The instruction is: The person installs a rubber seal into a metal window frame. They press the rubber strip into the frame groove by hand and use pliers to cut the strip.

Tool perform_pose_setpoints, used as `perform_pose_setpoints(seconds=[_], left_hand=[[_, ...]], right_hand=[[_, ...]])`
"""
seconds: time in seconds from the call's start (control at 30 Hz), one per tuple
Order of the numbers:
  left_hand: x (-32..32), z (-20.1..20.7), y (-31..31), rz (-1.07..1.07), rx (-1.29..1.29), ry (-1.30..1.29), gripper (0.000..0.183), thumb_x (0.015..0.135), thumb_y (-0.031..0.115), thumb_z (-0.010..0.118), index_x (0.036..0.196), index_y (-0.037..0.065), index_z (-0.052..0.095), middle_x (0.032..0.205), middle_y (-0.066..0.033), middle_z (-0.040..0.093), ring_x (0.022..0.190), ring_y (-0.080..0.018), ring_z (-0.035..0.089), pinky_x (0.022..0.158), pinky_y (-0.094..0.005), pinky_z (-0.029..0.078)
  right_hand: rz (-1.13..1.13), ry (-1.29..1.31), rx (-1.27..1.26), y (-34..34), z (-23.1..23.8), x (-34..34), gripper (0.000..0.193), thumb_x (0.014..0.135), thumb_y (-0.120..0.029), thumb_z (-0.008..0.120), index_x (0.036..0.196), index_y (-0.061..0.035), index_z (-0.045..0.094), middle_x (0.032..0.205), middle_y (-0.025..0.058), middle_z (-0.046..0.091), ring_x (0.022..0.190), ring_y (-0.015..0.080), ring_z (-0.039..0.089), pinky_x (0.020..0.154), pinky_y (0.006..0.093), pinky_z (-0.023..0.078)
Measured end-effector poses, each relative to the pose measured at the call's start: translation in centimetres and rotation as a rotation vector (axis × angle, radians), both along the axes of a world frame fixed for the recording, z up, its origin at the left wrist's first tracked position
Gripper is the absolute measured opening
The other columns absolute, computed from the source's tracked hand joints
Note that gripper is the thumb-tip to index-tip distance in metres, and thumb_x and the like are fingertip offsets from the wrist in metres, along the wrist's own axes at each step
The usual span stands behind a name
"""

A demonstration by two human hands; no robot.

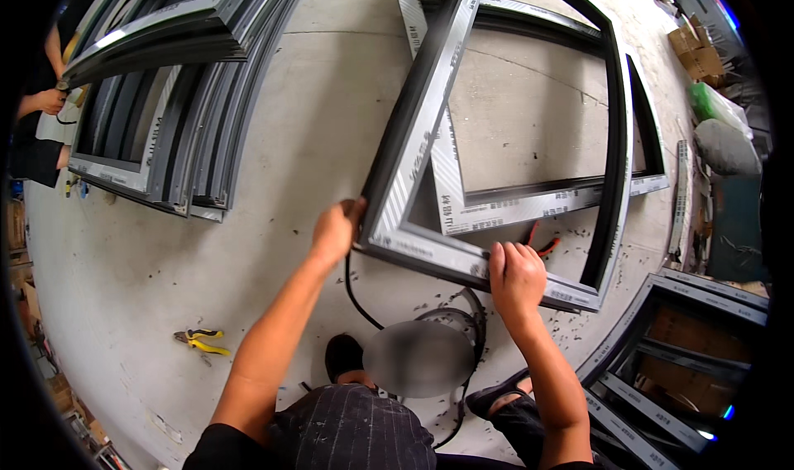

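A dark grey window frame (430, 253) with printed white film on its faces is held tilted in front of me. My left hand (332, 234) is closed round its lower left corner. Farther right, my right hand (517, 280) grips the bottom bar from above, fingers curled over it. Under and beyond the held piece lies another film-covered frame (538, 205) on the floor, partly hidden by it. Red handles of a tool (547, 245) show through the held frame's opening, close to my right hand.
Yellow-handled pliers (203, 340) lie at left. Stacked frames (207, 131) stand at far left, with another person's hand (50, 100) touching one. More frames (662, 408) lean at lower right. A black rubber strip (356, 300) curls near my feet. Cardboard boxes (695, 52) sit far right.
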State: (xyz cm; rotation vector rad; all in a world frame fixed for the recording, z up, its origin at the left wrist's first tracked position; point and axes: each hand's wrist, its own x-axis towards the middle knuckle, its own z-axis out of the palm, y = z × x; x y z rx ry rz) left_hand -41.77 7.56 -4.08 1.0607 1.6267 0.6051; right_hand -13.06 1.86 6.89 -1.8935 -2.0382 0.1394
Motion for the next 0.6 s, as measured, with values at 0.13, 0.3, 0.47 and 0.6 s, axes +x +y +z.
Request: perform_pose_setpoints(seconds=[0.13, 0.3, 0.47, 0.6], left_hand=[[1.4, 1.9, 1.9, -0.047, -0.012, -0.044, 0.049, 0.099, 0.041, 0.047, 0.084, -0.003, 0.065, 0.059, -0.008, 0.055, 0.055, -0.0184, 0.052, 0.057, -0.0363, 0.041], [3.2, 2.7, -3.6, 0.038, -0.16, -0.348, 0.042, 0.101, 0.032, 0.046, 0.092, -0.005, 0.062, 0.07, -0.0059, 0.06, 0.062, -0.0124, 0.055, 0.06, -0.0283, 0.048], [2.0, 2.8, -9.7, 0.068, -0.205, -0.429, 0.028, 0.1, 0.022, 0.049, 0.093, -0.003, 0.06, 0.077, -0.0063, 0.063, 0.066, -0.0124, 0.06, 0.064, -0.0267, 0.05], [0.1, 5.1, -10.8, 0.031, -0.157, -0.311, 0.021, 0.098, 0.014, 0.052, 0.091, -0.003, 0.062, 0.077, -0.0052, 0.064, 0.068, -0.0108, 0.061, 0.065, -0.0251, 0.05]], right_hand=[[-0.017, -0.018, -0.027, 0.3, -0.2, 1.3, 0.026, 0.088, -0.016, 0.058, 0.066, -0.0041, 0.052, 0.063, 0.0124, 0.052, 0.061, 0.0333, 0.051, 0.06, 0.0444, 0.041], [0.053, -0.06, 0.014, -3.0, 1.1, 3.8, 0.008, 0.083, -0.012, 0.061, 0.083, -0.0046, 0.064, 0.089, 0.0112, 0.063, 0.078, 0.0308, 0.059, 0.073, 0.0394, 0.049], [0.887, -0.026, -0.168, -10.8, 1.2, 5.7, 0.015, 0.076, -0.015, 0.061, 0.089, -0.0084, 0.065, 0.114, 0.0105, 0.061, 0.103, 0.0262, 0.06, 0.09, 0.037, 0.05], [0.358, -0.386, -0.718, -14.1, -6.7, 9.4, 0.035, 0.083, -0.013, 0.053, 0.115, -0.0062, 0.062, 0.119, 0.0158, 0.059, 0.105, 0.0325, 0.059, 0.091, 0.0409, 0.049]])
